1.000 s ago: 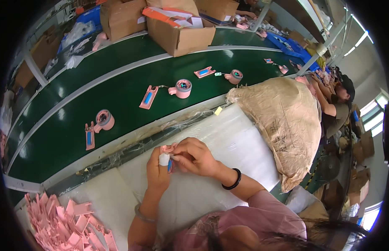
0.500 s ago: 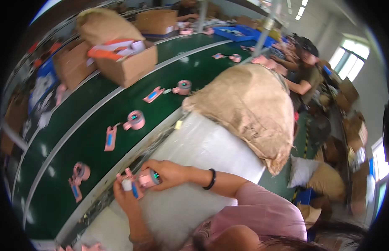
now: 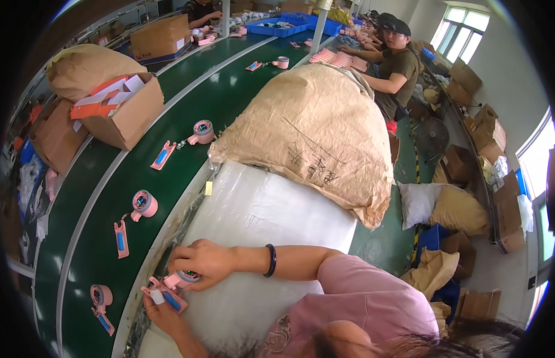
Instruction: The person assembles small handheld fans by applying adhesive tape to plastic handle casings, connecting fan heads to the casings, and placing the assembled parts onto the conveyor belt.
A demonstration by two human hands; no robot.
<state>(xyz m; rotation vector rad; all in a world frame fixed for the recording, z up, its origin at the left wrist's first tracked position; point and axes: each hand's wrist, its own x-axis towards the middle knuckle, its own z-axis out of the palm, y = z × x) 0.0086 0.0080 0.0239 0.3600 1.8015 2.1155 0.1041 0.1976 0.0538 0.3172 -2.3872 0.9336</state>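
Over the edge of the white-covered bench, my right hand (image 3: 207,262) is closed around a pink round housing (image 3: 183,278) with a dark inside and a spot of green light. My left hand (image 3: 167,321), a white wrap on one digit, grips a flat pink handle piece (image 3: 172,299) bearing a blue cell. The two pieces sit close together; whether they touch or are wired is hidden by my fingers. On the green belt to the left lie similar pairs, among them a round pink housing (image 3: 145,204) beside a pink handle piece (image 3: 121,240).
A large tan sack (image 3: 307,137) rests at the bench's far end. Beyond it, a person (image 3: 396,71) works by a pile of pink parts (image 3: 332,58). Across the green belt (image 3: 92,238) stands an open carton (image 3: 125,116). White and tan sacks (image 3: 459,209) lie on the floor at right.
Both my hands, still holding the pink pieces, have shifted left and down in the picture. The whole view has swung, and the sack and belt parts appear farther left.
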